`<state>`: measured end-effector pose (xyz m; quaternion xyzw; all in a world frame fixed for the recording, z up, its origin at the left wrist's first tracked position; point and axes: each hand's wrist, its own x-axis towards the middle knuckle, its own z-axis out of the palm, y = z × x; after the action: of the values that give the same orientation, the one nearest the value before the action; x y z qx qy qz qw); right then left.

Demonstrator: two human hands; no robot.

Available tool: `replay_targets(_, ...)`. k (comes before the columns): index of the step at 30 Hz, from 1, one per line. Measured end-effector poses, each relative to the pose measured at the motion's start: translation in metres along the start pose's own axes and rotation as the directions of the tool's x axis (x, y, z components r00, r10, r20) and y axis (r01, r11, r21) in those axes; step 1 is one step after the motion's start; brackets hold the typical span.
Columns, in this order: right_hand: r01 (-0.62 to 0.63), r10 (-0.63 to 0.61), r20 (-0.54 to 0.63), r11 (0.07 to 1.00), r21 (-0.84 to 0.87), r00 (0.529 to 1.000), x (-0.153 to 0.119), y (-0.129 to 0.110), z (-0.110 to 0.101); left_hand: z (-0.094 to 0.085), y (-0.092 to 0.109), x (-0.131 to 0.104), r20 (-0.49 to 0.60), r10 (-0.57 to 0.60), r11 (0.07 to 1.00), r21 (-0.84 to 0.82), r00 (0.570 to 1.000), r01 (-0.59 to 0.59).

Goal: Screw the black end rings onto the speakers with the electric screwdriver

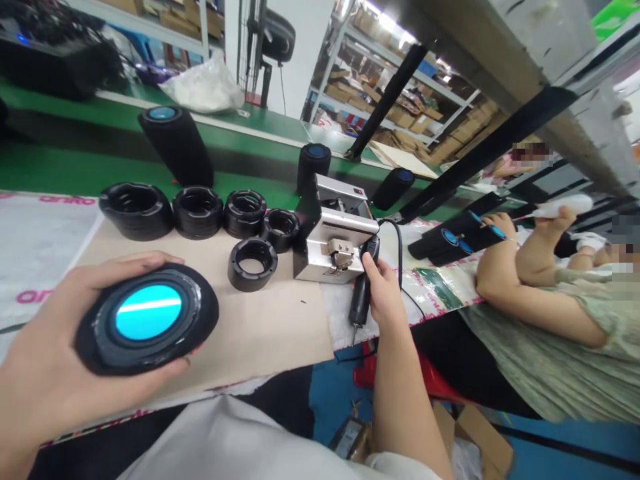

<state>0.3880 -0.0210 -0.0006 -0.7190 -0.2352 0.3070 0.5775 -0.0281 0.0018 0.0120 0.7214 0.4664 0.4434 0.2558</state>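
My left hand (50,353) is closed around a black cylindrical speaker (205,313), whose end with a shiny blue disc faces me. A whitish smear shows on the rim around the disc. My right hand (386,290) grips a black electric screwdriver (359,303), its bit pointing down at the table's front edge. Just left of that hand stands a metal screw feeder (315,257). Several black plastic rings, one of them a front ring (253,280), sit on a cardboard sheet (270,327) between the speaker and the feeder.
Behind the rings, a black speaker (177,143) stands on the green conveyor (240,157), with others farther right. A white plastic bag (205,87) lies beyond. At the right, a co-worker (550,333) holds a white bottle (565,205) beside several blue-ended speakers. A cable loops behind the feeder.
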Motion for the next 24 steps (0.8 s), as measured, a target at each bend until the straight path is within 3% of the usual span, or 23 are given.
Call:
replay_targets(4, 0.005, -0.005, -0.003, 0.999, 0.033, 1.000, 0.007, 0.011, -0.001, 0.006, 0.014, 0.009, 0.076, 0.014, 0.999, 0.036, 0.997, -0.016)
replay_targets(8, 0.032, -0.025, -0.057, 0.992, 0.125, 0.998, 0.011, 0.011, -0.004, 0.006, 0.021, 0.012, 0.184, -0.067, 0.997, -0.028, 0.981, 0.074)
replay_targets(11, 0.131, -0.100, -0.144, 0.967, 0.219, 0.984, -0.001, -0.007, -0.008, 0.005, 0.026, 0.013, 0.186, -0.100, 0.995, 0.020, 0.977, 0.098)
replay_targets(15, 0.315, -0.275, -0.170, 0.903, 0.291, 0.946, -0.049, -0.050, -0.001, 0.005, 0.030, 0.014, 0.176, -0.078, 0.997, 0.016, 0.981, 0.077)
replay_targets(18, 0.328, -0.355, 0.081, 0.916, 0.231, 0.931, -0.088, -0.075, 0.019, 0.004, 0.029, 0.015, 0.176, -0.102, 0.995, 0.036, 0.979, 0.097)
replay_targets(21, 0.267, -0.264, 0.403, 0.963, 0.050, 0.877, -0.105, -0.082, 0.043, 0.003, 0.027, 0.015, 0.164, -0.099, 0.992, 0.097, 0.981, 0.084)
replay_targets(24, 0.286, -0.159, 0.555, 0.947, -0.148, 0.816, -0.102, -0.074, 0.062, 0.003, 0.023, 0.014, 0.167, -0.039, 0.996, 0.085, 0.985, 0.025)
